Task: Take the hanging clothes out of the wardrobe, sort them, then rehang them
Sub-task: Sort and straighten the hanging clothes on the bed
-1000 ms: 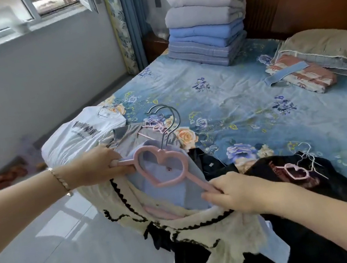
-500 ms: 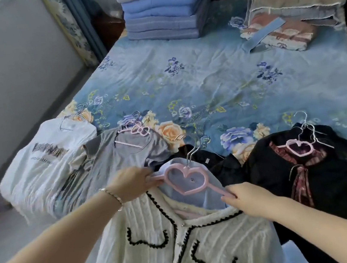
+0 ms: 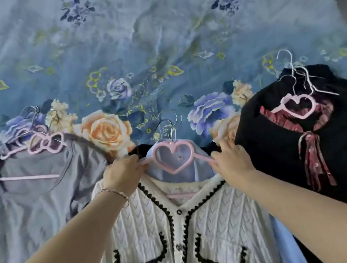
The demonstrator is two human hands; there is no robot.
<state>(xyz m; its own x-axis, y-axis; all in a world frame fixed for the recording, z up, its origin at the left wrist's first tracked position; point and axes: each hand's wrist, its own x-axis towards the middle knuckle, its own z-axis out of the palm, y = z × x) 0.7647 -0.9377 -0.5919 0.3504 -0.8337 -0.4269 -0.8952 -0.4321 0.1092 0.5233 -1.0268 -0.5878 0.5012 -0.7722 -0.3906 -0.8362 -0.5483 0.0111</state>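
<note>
Cardigan [image 3: 183, 231] on heart hanger [image 3: 175, 158]; left hand [image 3: 122, 176], right hand [image 3: 232, 161] grip hanger arms.

No readable text, label, brand or number shows anywhere. The clothes, hangers and bedspread carry only patterns, none forming letters.

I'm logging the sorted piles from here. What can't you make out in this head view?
- Black garment under the cream cardigan: mostly covered, type unclear.
- Pale blue shirt: hidden by the cardigan except at the collar.
- Grey top: left side cut off by the frame edge.
- Hanger hooks above the grey top: blurred, count unclear.
- Cardigan hem: below the bottom edge.
</note>
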